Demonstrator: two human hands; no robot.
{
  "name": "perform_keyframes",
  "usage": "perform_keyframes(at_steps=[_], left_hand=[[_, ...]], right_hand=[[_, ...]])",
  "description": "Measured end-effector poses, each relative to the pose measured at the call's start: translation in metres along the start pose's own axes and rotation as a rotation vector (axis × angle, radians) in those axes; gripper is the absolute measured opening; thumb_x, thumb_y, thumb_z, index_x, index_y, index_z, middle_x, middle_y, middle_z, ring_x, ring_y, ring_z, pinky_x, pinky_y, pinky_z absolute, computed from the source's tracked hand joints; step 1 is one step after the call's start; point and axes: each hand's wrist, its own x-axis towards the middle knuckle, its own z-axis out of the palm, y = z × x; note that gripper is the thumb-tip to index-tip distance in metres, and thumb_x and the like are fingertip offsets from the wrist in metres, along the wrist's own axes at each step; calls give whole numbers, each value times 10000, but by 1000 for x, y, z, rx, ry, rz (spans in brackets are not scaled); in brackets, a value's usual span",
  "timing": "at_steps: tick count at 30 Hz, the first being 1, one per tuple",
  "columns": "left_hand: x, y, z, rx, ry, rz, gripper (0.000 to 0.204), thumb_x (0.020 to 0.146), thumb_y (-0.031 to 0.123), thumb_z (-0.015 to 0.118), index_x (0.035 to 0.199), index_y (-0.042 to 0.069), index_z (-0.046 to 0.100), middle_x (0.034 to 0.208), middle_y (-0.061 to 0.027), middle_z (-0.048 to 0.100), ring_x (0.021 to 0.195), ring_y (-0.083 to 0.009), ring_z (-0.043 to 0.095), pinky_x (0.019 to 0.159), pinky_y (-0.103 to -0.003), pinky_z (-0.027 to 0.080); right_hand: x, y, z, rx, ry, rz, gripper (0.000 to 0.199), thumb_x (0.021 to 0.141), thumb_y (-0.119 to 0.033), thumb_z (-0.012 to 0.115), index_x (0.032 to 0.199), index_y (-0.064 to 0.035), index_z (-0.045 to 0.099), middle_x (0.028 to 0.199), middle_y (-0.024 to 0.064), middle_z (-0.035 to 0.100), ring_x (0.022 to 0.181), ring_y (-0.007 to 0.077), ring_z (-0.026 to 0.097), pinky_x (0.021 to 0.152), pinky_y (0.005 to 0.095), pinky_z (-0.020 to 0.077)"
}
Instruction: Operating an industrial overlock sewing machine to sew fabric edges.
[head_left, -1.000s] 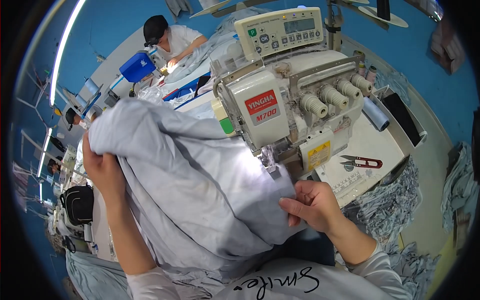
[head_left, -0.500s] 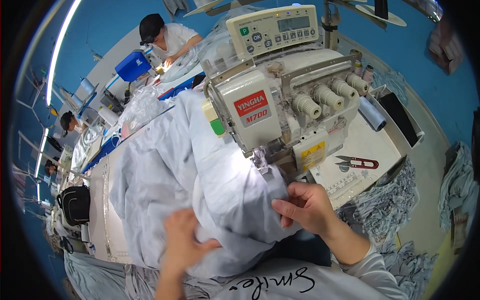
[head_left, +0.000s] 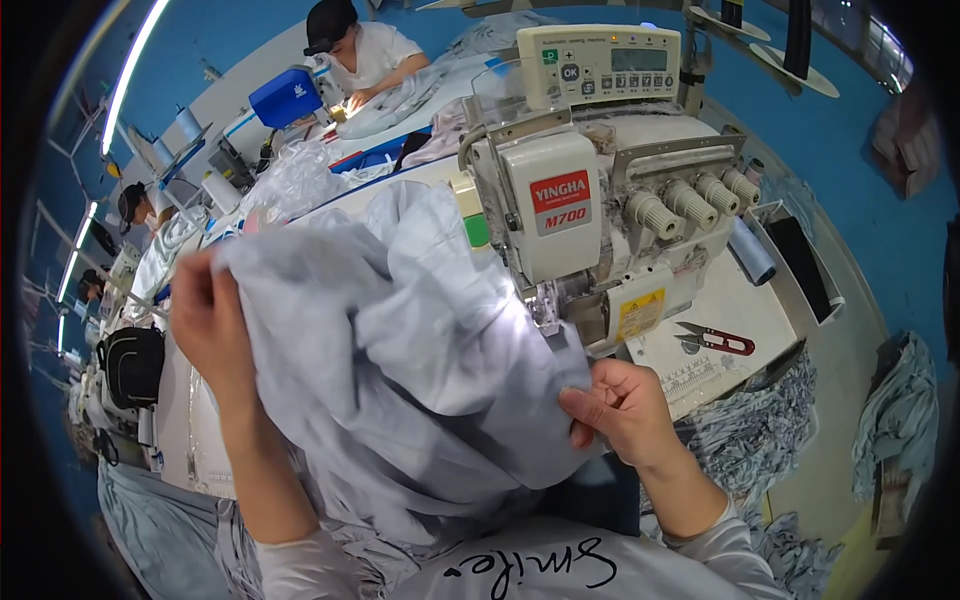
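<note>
A large piece of light grey fabric lies bunched in front of a white overlock sewing machine, one edge running under the lit needle area. My left hand is closed on the fabric's upper left part and holds it raised; some of its fingers are hidden behind the cloth. Close to the needle, at the fabric's right edge, my right hand pinches the cloth between thumb and fingers.
Red-handled thread snips lie on the machine bed, right of the needle. Beyond them are a blue-grey thread cone and a white tray. Grey cloth scraps hang below the table edge. A co-worker sews at the far side.
My left hand has moved up and to the left, taking hold of the fabric and lifting it. My right hand keeps its pinch near the needle. The view has shifted slightly.
</note>
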Motion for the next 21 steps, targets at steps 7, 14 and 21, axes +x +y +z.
perform_keyframes(at_steps=[7, 14, 21], left_hand=[[0, 8, 7, -306, -241, -336, 186, 904, 91, 531, 1072, 14, 509, 929, -39, 564, 774, -78, 519, 716, -209, 429], [-159, 8, -18, 138, -722, 31, 305, 763, 26, 617, 1054, -27, 547, 1105, -188, 536, 1047, -369, 503, 947, -416, 381], [-82, -12, 29, 3, -38, -94, 138, 803, 3, 539, 935, -23, 573, 859, -123, 544, 760, -219, 534, 601, -263, 416]], right_hand=[[2, 1, -8, 37, 3, -7, 322, 829, -67, 682, 620, -86, 437, 541, 30, 552, 458, 106, 561, 430, 227, 448], [1, 2, -4, 22, -35, 17, 288, 822, -61, 686, 639, -60, 463, 568, 25, 563, 464, 104, 561, 431, 228, 452], [4, 6, -7, -6, -25, 4, 116, 829, -69, 676, 783, -1, 595, 580, 18, 579, 463, 84, 558, 439, 200, 445]])
